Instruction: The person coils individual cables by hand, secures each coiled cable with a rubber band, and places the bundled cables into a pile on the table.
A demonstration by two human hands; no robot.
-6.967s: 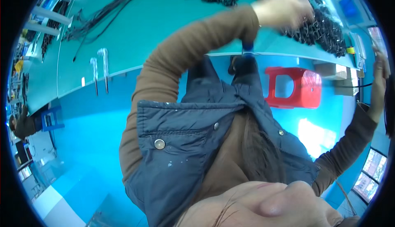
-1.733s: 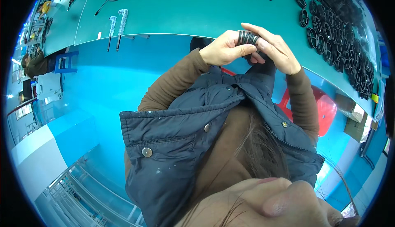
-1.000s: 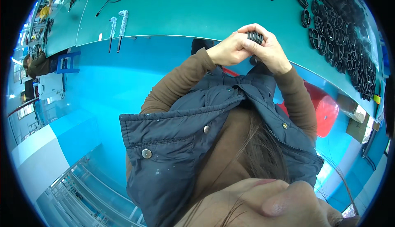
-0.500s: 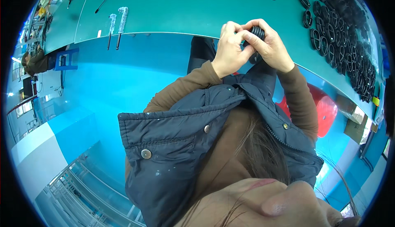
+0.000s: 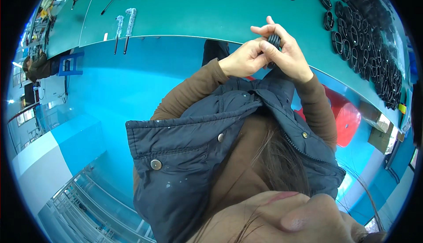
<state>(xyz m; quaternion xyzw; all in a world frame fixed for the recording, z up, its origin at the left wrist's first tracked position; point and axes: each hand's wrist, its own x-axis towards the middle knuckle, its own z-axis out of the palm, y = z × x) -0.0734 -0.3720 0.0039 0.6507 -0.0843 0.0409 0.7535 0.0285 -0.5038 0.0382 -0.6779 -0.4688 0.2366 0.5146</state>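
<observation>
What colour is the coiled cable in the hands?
The coiled cable is black, clearest in the head view.

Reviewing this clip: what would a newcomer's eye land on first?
Probably the bare hands, right of centre near the table edge: the right hand holds a black coil, with the left hand close against it. Next would likely come the many black coils crowding the right side of the green table. The red stool, partly hidden behind the right sleeve, also stands out against the blue floor.
</observation>
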